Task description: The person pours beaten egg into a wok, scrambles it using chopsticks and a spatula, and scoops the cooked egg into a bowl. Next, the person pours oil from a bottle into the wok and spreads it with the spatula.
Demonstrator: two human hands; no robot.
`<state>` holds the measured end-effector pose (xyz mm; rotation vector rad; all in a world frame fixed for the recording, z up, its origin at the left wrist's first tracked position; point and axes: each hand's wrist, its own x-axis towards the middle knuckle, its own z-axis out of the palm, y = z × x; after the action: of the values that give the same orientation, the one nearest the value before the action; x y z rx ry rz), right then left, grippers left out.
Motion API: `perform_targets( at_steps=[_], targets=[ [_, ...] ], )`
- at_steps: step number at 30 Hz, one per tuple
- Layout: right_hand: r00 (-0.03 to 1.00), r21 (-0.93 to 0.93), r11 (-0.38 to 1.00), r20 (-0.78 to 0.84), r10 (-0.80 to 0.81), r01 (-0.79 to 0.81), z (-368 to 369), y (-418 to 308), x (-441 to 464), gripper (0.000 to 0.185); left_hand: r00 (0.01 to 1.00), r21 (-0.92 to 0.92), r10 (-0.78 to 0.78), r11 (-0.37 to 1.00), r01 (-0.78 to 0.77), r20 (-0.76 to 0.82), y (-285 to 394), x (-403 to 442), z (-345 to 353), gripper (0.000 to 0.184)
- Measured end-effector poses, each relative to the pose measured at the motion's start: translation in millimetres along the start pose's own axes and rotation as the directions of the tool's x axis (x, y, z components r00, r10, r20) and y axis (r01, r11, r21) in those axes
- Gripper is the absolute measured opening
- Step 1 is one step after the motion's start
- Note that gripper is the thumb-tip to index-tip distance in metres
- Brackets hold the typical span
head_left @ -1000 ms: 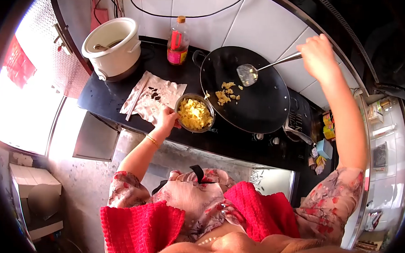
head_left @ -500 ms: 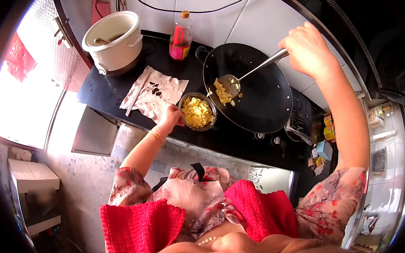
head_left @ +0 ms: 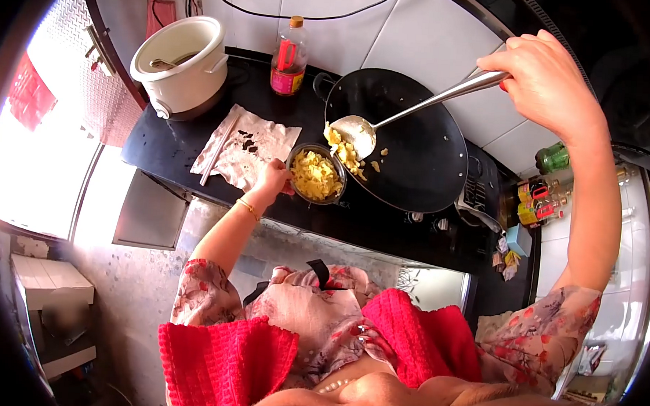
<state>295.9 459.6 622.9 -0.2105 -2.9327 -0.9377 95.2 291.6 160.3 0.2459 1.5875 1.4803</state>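
Note:
My left hand grips the near left rim of a small metal bowl heaped with yellow scrambled egg. The bowl is beside the left edge of a black wok. In my right hand, raised above the wok's far right side, is the handle of a long metal ladle. The ladle's head is tilted over the wok's left edge, close to the bowl, with egg pieces at its lip. More egg bits lie on the wok's left side.
A white rice cooker with a utensil inside stands at the back left. Near it are a bottle of dark liquid and a cloth with a stick and dark scraps. Stove knobs sit below the wok.
My right hand has moved up and to the right with the ladle. The ladle's head has come up and left toward the bowl, carrying egg. My left hand and the bowl have barely moved.

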Motion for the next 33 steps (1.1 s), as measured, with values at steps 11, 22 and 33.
perform_targets(
  at_steps=[11, 22, 33],
  targets=[
    [0.999, -0.012, 1.000, -0.042, -0.008, 0.008, -30.5, -14.6, -8.5, 0.025, 1.000, -0.025, 0.005, 1.000, -0.005, -0.011, 1.5, 2.9, 0.9, 0.016],
    [0.998, 0.036, 0.999, -0.058, -0.032, 0.034, -34.7, -11.3, -15.5, 0.027, 1.000, -0.035, -0.002, 0.999, 0.003, 0.011, 1.4, -0.3, -1.0, 0.017],
    [0.999, -0.142, 0.989, -0.008, 0.036, -0.036, 60.7, 27.8, -5.9, 0.020, 0.999, -0.058, -0.033, 0.998, 0.033, 0.007, 1.1, -10.7, 0.2, 0.016]
  ],
)
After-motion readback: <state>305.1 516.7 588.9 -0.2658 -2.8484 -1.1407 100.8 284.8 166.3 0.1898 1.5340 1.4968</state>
